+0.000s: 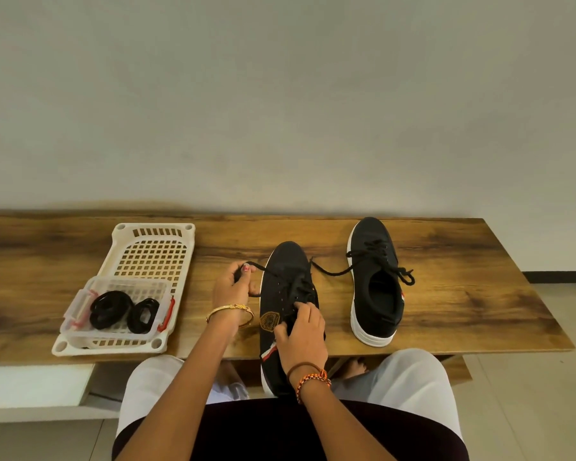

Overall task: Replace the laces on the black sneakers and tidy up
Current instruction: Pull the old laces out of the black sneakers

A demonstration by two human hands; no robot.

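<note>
Right hand (301, 331) grips the near sneaker's (281, 284) tongue; left hand (231, 287) pinches its black lace (257, 266); badge unreadable.

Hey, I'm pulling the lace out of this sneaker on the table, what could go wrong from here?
1. The near sneaker overhangs the table edge; a hard pull by the left hand might tip it off if the right hand loosens.
2. Its black lace trails to the far sneaker and may snag that one's laces or drag it.
</note>
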